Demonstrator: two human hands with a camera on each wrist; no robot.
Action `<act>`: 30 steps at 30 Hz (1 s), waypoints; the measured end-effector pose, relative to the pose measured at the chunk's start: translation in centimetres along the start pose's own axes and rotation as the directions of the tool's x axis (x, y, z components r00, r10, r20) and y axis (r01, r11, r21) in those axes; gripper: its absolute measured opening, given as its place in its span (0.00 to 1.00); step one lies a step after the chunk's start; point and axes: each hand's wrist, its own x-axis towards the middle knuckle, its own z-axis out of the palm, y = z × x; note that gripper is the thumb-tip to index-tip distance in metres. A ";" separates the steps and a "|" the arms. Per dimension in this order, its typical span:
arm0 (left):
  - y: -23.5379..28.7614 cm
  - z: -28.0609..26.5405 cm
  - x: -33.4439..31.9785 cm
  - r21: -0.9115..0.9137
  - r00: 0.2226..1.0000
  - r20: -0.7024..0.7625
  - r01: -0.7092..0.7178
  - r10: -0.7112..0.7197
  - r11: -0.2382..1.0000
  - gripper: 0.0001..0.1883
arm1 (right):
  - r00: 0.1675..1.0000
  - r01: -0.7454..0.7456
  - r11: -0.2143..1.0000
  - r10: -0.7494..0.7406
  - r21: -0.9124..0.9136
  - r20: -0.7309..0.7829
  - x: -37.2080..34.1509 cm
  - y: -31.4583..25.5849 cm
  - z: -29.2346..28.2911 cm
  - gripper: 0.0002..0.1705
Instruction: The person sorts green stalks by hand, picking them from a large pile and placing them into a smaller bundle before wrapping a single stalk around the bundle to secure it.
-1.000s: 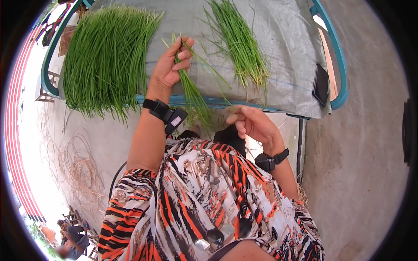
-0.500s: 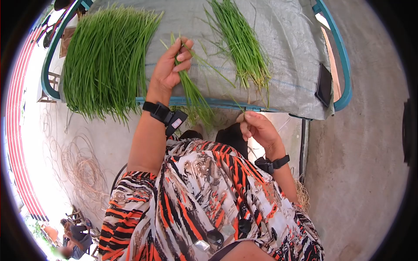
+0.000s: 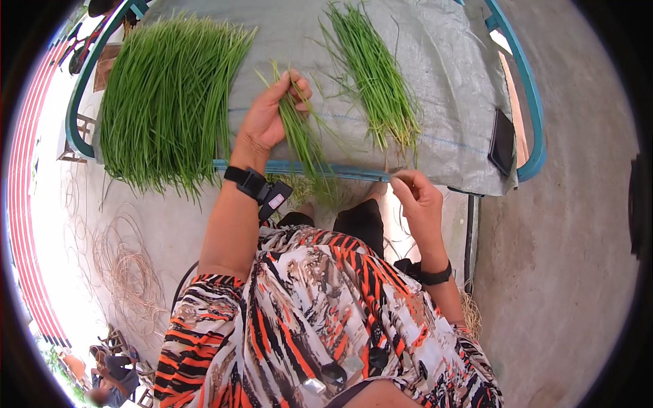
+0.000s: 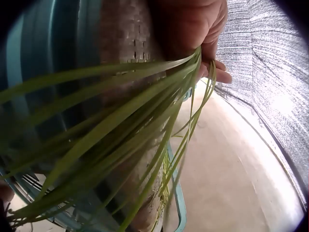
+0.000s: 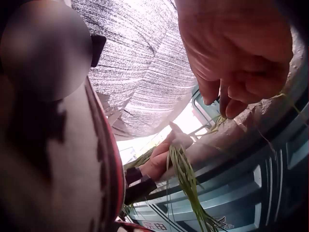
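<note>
In the head view my left hand (image 3: 275, 112) grips a small bunch of garlic chives (image 3: 309, 149) near one end, and the long green blades hang down past the cart's edge. The left wrist view shows these blades (image 4: 120, 125) fanning out below the curled fingers. My right hand (image 3: 420, 197) is apart from the bunch, at the cart's front edge, with bent fingers and thumb and index tips close together. Whether a thin blade is between them I cannot tell. Just beyond lies a loose pile of chives (image 3: 381, 81) with pale ends towards me.
A large, even heap of chives (image 3: 170, 102) covers the left of a grey woven sheet (image 3: 449, 88) on a blue-framed cart (image 3: 537, 115). A black phone (image 3: 502, 141) lies at the right edge. Tangled straw-coloured strands (image 3: 129, 272) lie on the floor at left.
My right hand has moved right, away from the bunch, and turned at the wrist. The blade that stretched towards it no longer reaches it. My left hand keeps its grip, slightly lower and further right.
</note>
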 end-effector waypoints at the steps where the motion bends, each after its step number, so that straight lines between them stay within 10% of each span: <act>1: -0.2 0.3 0.0 0.045 0.999 -0.046 -0.001 0.003 0.999 0.10 | 0.992 0.094 0.994 -0.098 -0.052 -0.076 0.9 0.3 0.6 0.15; 5: -0.5 1.0 0.0 0.027 0.996 -0.085 0.002 0.000 1.000 0.11 | 0.955 0.165 0.853 -0.263 -0.494 -0.134 3.6 -2.0 1.9 0.12; 8: -0.4 0.9 -0.1 -0.029 0.999 -0.020 0.042 -0.043 0.999 0.11 | 0.952 0.157 0.858 -0.263 -0.490 -0.156 4.9 -0.6 2.3 0.12; 14: 0.4 0.2 -0.3 -0.176 0.982 0.157 0.130 -0.102 0.976 0.13 | 0.999 -0.045 0.921 0.040 0.387 0.020 3.9 -3.4 -0.8 0.09; 18: 0.4 0.1 -0.3 -0.216 0.990 0.124 0.097 -0.071 0.972 0.13 | 0.948 -0.107 0.184 -0.277 0.977 0.156 3.4 -3.5 -3.1 0.08; 22: 0.5 0.8 -0.9 -0.158 0.997 0.072 0.050 -0.039 0.986 0.11 | 0.992 0.081 0.679 -0.126 0.730 0.008 3.1 -3.5 -3.0 0.10; 30: -2.0 9.4 -1.9 0.578 0.978 -0.104 -0.088 0.181 0.811 0.10 | 0.986 0.120 0.773 -0.165 0.623 0.014 2.6 -4.1 -3.5 0.07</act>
